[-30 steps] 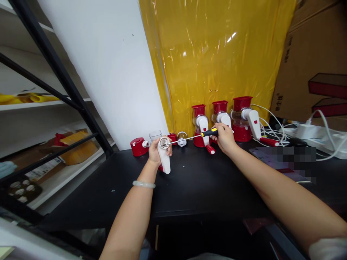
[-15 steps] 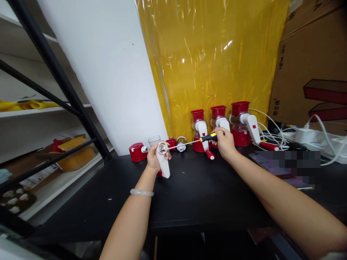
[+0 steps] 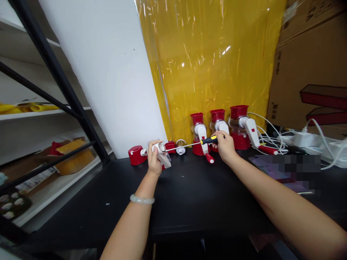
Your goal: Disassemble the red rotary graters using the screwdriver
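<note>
The left hand [image 3: 154,160] gripped a white crank [image 3: 163,157] above the counter [image 3: 189,187]; the right hand [image 3: 224,145] was closed round a screwdriver [image 3: 201,142], tip at the crank. The crank looked light, stiff, smooth plastic, best held by its arm.

Both forearms are bare from the near edge of the view out to the hands, with no sleeve, glove or watch on either. The left hand [image 3: 154,162] has a pale, translucent greenish-white bangle [image 3: 141,199] round its wrist, smooth and rounded, lying slightly slantwise across the arm. The right hand [image 3: 225,146] and its wrist carry nothing, and no rings can be made out on the fingers [image 3: 218,135] of either hand.
</note>
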### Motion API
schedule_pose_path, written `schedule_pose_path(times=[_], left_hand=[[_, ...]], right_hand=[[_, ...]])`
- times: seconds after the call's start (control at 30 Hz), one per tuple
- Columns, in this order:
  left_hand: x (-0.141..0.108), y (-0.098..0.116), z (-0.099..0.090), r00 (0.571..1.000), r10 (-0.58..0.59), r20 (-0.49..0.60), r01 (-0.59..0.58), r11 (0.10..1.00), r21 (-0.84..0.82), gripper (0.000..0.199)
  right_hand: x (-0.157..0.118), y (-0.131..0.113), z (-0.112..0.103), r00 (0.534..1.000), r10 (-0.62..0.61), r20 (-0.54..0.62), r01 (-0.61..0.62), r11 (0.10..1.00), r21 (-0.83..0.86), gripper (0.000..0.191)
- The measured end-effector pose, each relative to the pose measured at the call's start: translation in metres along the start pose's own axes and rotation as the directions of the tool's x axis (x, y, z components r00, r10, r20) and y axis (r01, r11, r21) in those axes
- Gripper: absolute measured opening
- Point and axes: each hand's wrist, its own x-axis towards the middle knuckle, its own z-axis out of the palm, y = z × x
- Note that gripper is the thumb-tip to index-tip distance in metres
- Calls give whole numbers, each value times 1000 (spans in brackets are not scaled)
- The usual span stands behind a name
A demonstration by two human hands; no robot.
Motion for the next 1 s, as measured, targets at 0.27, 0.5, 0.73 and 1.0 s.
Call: schedule_pose_path(times=[0.27,0.5,0.73,1.0], left_hand=[[-7,5,0,931,350,-102,-321,921,221,56],[-8,10,1,917,373,-139,-328,907,265,59],[-8,7,0,922,370,-111,-332,905,265,59],[-9,8,0,911,400,-106,-366,898,245,54]], right_hand=[[-3,-6,2,999,24,48,-27,998,59,25],[-4,-12,4,998,24,62,-29,996,82,24],[-5,-13,5,998,27,54,-34,992,121,20],[-6,-12,5,998,11,58,-16,996,90,22]])
